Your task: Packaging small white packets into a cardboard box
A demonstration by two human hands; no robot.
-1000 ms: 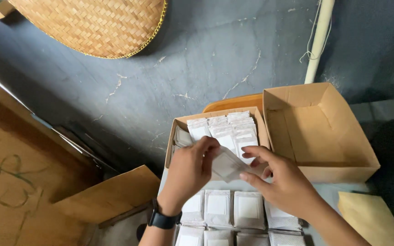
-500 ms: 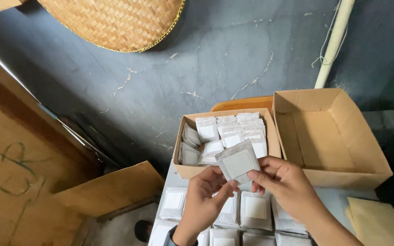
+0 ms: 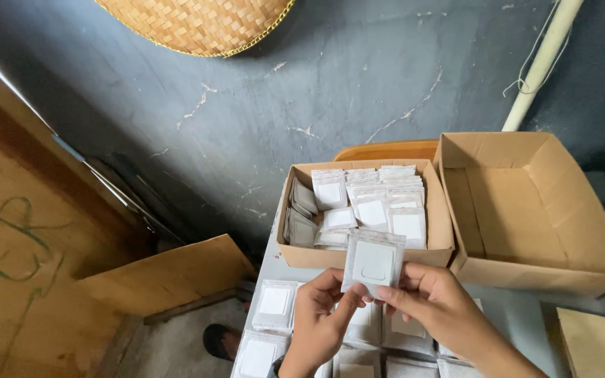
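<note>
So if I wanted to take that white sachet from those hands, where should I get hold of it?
Probably by its free top edge, coming from above. The white sachet is held upright and flat-faced to the camera; the left hand and right hand pinch only its lower corners, so the upper half stands clear above the full cardboard box.

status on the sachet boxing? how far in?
Done: the smaller cardboard box already holds several rows of white sachets, though its left side is loosely filled. In hand: the left hand and right hand together pinch one sachet by its lower edge, just in front of that box. Left: more sachets lie in rows on the table, and the larger box beside it looks empty.
</note>
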